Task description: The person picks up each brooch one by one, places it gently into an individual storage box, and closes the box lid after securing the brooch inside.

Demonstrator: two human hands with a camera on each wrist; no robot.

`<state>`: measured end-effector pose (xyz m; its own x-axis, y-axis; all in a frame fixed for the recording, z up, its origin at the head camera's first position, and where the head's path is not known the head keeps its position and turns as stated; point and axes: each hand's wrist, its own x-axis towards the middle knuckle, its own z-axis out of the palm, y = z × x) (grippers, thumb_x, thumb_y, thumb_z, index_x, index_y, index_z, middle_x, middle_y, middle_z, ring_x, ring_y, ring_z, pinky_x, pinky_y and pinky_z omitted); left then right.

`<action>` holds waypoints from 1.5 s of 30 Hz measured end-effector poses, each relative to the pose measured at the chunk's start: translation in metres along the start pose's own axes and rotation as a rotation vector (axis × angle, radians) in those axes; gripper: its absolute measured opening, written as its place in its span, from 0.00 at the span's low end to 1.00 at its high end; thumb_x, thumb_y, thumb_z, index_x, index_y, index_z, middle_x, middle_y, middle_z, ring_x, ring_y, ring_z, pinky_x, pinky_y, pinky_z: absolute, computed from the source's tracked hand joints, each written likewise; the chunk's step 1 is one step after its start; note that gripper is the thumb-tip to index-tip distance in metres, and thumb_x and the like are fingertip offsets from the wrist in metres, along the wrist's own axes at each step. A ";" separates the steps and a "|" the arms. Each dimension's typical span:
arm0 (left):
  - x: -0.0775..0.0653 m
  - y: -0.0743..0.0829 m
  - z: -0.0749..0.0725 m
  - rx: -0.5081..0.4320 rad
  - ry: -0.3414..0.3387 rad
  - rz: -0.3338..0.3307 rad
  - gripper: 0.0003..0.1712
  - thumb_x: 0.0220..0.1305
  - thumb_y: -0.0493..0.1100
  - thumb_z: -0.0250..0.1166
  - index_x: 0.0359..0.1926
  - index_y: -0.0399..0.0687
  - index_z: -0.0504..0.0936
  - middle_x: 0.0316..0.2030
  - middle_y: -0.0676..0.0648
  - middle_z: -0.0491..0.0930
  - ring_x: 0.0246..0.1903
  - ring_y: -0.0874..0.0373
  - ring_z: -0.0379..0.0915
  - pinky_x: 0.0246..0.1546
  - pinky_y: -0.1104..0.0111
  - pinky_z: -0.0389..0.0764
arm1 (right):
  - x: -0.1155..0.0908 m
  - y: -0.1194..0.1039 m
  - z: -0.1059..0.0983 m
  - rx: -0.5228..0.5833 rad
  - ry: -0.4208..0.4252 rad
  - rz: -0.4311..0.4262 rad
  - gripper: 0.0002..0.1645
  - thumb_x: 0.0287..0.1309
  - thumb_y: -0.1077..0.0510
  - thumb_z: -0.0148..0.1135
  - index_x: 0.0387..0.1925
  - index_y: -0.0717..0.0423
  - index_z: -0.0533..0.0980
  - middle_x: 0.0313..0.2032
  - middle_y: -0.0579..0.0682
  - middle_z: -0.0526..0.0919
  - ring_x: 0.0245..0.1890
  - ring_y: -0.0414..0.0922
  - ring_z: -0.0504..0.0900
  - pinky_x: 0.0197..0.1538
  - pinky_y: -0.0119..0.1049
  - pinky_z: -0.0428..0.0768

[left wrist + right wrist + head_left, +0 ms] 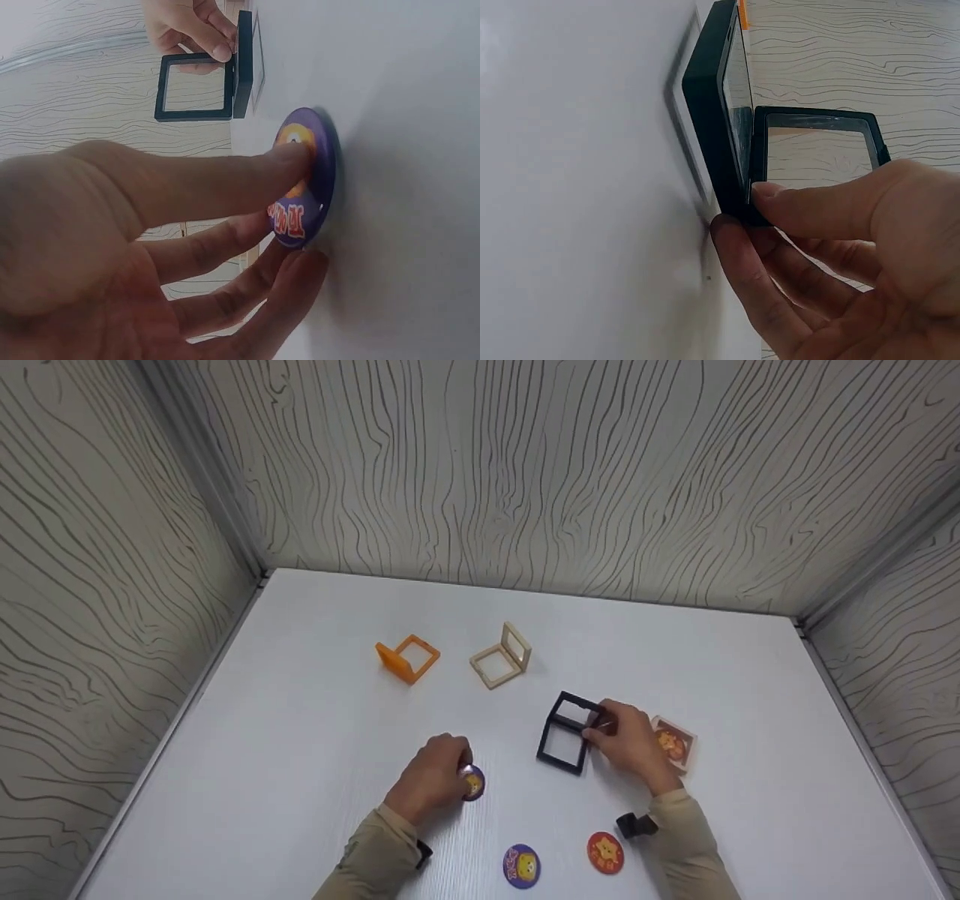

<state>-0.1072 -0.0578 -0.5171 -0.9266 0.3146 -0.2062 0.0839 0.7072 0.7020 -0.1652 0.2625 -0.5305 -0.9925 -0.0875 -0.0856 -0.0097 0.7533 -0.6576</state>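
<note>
My left hand (pixel 439 776) pinches a round purple button badge (pixel 304 176) with a yellow cartoon face, thumb on its printed front and fingertips at its edge, close over the white table. In the right wrist view, my right hand (pixel 855 255) grips a black hinged display frame (pixel 712 97) near its hinge, between thumb and fingers. The frame stands unfolded, its two clear-windowed halves at an angle. Just right of this hand lies a pale pink frame (pixel 691 744) with an orange-red star badge inside, partly covered by the hand in the head view.
An orange hinged frame (pixel 397 666) and a beige one (pixel 489 684) stand unfolded farther back on the white table (pixel 315 720). Near the front lie another purple badge (pixel 522 866) and a red star badge (pixel 605 853). Wood-patterned panels (pixel 480 472) border the table at the back and sides.
</note>
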 end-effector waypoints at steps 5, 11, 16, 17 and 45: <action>0.001 -0.004 -0.003 -0.066 -0.056 -0.038 0.09 0.59 0.33 0.70 0.39 0.43 0.79 0.33 0.48 0.75 0.34 0.54 0.71 0.40 0.57 0.77 | -0.003 -0.004 0.006 0.002 -0.028 -0.011 0.10 0.59 0.60 0.70 0.42 0.52 0.80 0.38 0.48 0.83 0.40 0.45 0.82 0.48 0.47 0.80; 0.006 -0.009 -0.008 -0.147 -0.113 -0.036 0.04 0.64 0.37 0.68 0.40 0.46 0.81 0.34 0.49 0.77 0.35 0.54 0.74 0.35 0.60 0.79 | -0.006 -0.007 0.014 0.024 -0.036 -0.018 0.10 0.57 0.61 0.71 0.41 0.51 0.80 0.36 0.47 0.83 0.39 0.44 0.82 0.48 0.46 0.80; 0.014 -0.016 -0.011 -0.202 -0.095 -0.029 0.04 0.66 0.39 0.67 0.40 0.51 0.82 0.36 0.50 0.79 0.37 0.55 0.77 0.34 0.62 0.80 | -0.008 -0.013 0.018 0.032 -0.052 -0.032 0.11 0.58 0.61 0.71 0.43 0.52 0.80 0.37 0.46 0.83 0.40 0.43 0.82 0.48 0.46 0.81; 0.015 -0.017 -0.011 -0.213 -0.084 -0.025 0.04 0.66 0.40 0.67 0.41 0.52 0.82 0.37 0.51 0.80 0.38 0.56 0.77 0.36 0.62 0.80 | -0.008 -0.014 0.019 0.033 -0.053 -0.039 0.11 0.58 0.62 0.71 0.43 0.52 0.80 0.37 0.46 0.83 0.39 0.43 0.82 0.48 0.46 0.81; 0.039 -0.008 0.013 -0.378 0.047 0.050 0.08 0.65 0.47 0.69 0.44 0.55 0.87 0.37 0.57 0.83 0.41 0.59 0.78 0.44 0.62 0.80 | -0.009 -0.031 0.035 0.038 -0.101 -0.084 0.10 0.57 0.62 0.72 0.41 0.51 0.81 0.35 0.43 0.83 0.38 0.41 0.82 0.47 0.44 0.81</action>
<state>-0.1398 -0.0432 -0.5397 -0.9414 0.3069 -0.1400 -0.0036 0.4060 0.9139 -0.1515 0.2174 -0.5358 -0.9711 -0.2153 -0.1028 -0.0853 0.7158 -0.6931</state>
